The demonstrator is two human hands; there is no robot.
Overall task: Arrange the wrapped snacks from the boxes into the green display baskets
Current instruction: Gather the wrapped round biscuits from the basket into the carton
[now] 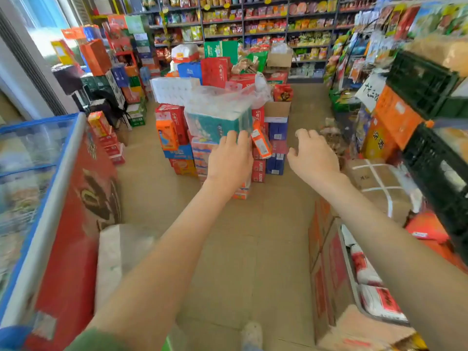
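Observation:
Both my arms stretch forward over the shop aisle. My left hand (230, 160) is held out with straight fingers in front of a teal wrapped pack (215, 125) on the middle stack; I cannot tell whether it touches it. My right hand (312, 158) hovers to the right with loosely curled fingers and holds nothing. An open cardboard box (329, 252) at the lower right holds white and red wrapped snacks (366, 272). Dark green display baskets (423, 82) stand stacked along the right side, one lower down (435, 171).
A tall stack of red, blue and orange cartons (174, 127) fills the aisle ahead. A chest freezer (43, 198) with a glass lid runs along the left. A taped brown box (379, 183) lies on the floor at right. Stocked shelves (266, 24) line the back wall.

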